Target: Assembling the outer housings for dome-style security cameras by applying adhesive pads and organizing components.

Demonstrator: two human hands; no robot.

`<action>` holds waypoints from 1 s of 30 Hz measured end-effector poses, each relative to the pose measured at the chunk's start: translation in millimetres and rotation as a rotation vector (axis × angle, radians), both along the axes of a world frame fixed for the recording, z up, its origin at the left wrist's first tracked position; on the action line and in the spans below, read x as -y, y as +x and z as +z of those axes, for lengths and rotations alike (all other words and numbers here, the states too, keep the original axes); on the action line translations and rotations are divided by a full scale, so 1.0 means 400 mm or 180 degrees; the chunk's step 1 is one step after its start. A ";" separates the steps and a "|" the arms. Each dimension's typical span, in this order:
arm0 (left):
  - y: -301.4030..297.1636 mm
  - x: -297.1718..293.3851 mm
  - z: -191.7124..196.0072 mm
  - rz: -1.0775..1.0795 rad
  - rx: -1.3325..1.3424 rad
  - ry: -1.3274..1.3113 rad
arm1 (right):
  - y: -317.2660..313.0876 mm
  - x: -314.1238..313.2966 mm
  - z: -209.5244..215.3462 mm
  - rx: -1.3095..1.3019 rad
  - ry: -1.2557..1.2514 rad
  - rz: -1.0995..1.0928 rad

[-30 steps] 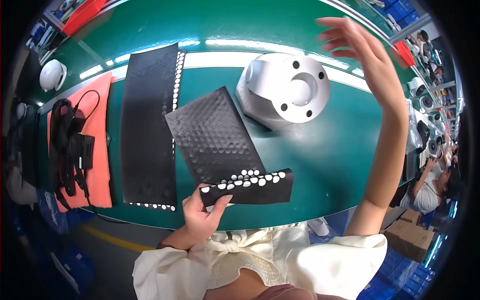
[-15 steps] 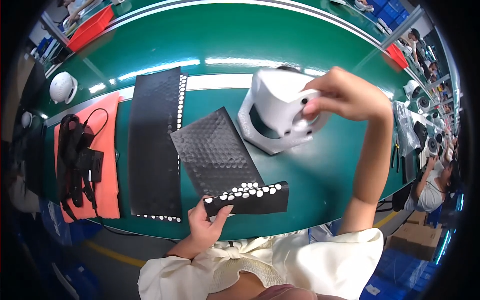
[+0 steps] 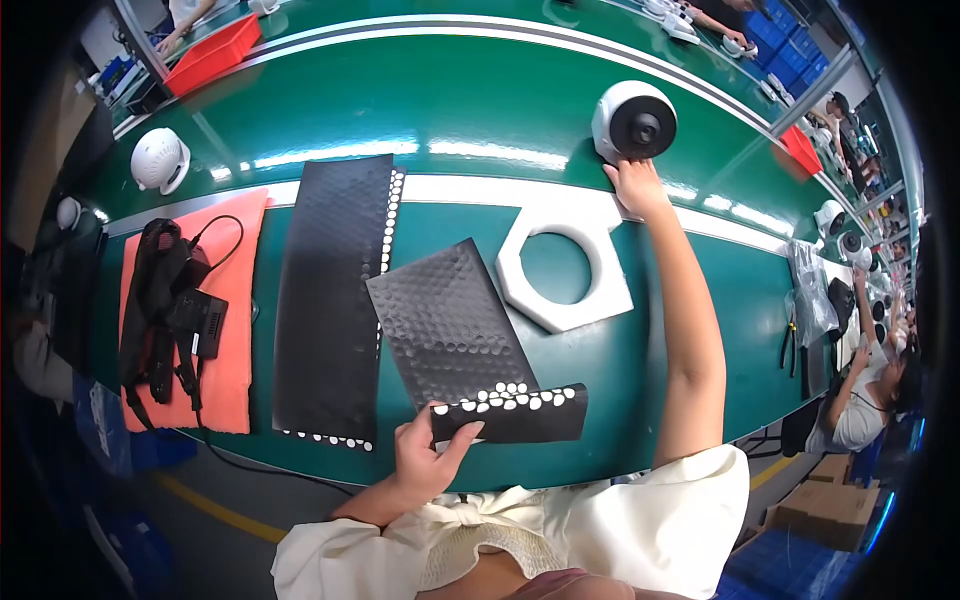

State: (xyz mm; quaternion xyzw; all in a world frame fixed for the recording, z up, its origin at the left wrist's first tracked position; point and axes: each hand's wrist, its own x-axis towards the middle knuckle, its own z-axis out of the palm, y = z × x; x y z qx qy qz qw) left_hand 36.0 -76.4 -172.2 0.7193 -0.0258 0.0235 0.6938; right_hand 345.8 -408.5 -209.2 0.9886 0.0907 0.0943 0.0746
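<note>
My left hand pinches the folded near end of a black sheet with round white dots. The sheet's dimpled dark part stretches away from me on the green bench. Farther off, my right hand reaches over the bench rail with its fingers against the lower edge of a white dome camera. That camera has a round black front with a lens in it, and its body hides some fingertips. Between my hands lies a white foam holder with a large round hole.
A longer black dotted sheet lies left of the dimpled one. Black cables and an adapter rest on an orange foam mat. Another white camera housing stands at far left. Pliers and clear plastic bags lie at right.
My right hand has carried the white camera off the foam holder, away from me onto the green strip beyond the rail. My left hand keeps its hold on the dotted sheet.
</note>
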 end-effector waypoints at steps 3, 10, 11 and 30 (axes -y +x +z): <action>0.000 0.000 0.006 -0.0030 0.0041 -0.0031 | 0.007 0.061 -0.012 -0.0018 0.0067 -0.0012; -0.002 0.002 0.028 -0.0177 0.0306 0.0141 | -0.106 0.052 0.151 -0.0444 -0.0028 -0.0413; 0.000 0.008 0.028 -0.0206 0.0328 0.0191 | -0.142 0.043 0.176 -0.0248 0.0285 -0.0093; 0.007 -0.058 -0.011 0.0113 0.1057 0.1284 | -0.580 -0.366 0.206 -0.2804 0.2104 0.1914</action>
